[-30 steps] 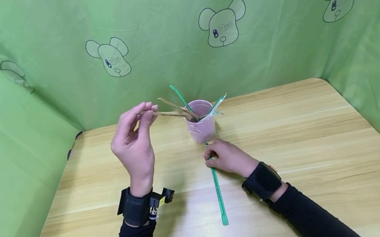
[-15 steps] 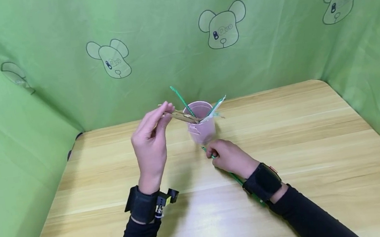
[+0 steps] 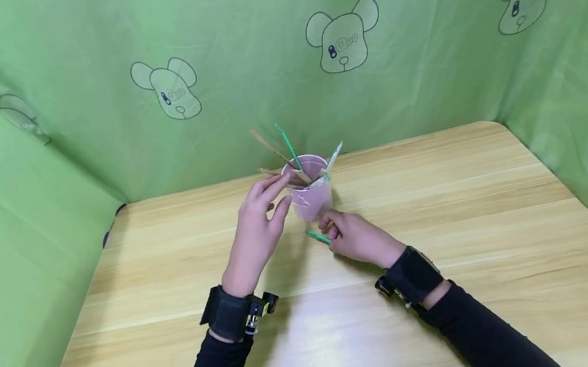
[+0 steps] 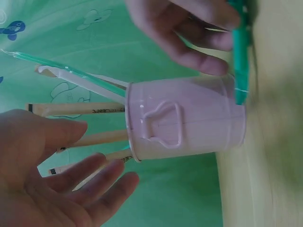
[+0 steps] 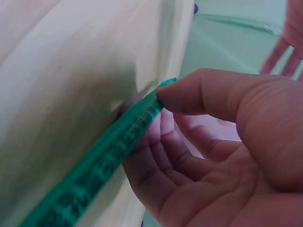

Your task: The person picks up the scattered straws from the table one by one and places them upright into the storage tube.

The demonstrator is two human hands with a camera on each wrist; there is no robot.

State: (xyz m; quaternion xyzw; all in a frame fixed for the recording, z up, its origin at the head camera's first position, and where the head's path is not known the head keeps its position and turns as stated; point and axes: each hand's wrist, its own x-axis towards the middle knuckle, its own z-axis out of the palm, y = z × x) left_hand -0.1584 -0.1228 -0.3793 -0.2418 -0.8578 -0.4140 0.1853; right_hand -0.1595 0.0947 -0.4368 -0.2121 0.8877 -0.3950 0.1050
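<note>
A pink cup [image 3: 314, 203] stands upright at the table's back middle, a raised bear-head outline on its side in the left wrist view. Brown wrapped straws [image 4: 87, 108], a green straw [image 3: 287, 141] and a whitish-green one [image 3: 334, 157] lean out of it. My left hand [image 3: 256, 228] is at the cup's left rim, fingers apart and loosely extended beside the brown straws. Right in front of the cup, my right hand [image 3: 359, 237] pinches a green wrapped straw [image 5: 99, 172] with dark printing between thumb and fingers. That straw's near part is hidden behind the hand in the head view.
A wooden table [image 3: 473, 234] spreads under both hands. Green cloth [image 3: 253, 40] with printed bear heads hangs behind the table and along both sides. Black camera bands [image 3: 229, 315] sit on both wrists.
My left hand moved right to the cup and let go of the brown straw, which now leans in the cup. The green straw in my right hand swung round, its near end going rightward under the wrist.
</note>
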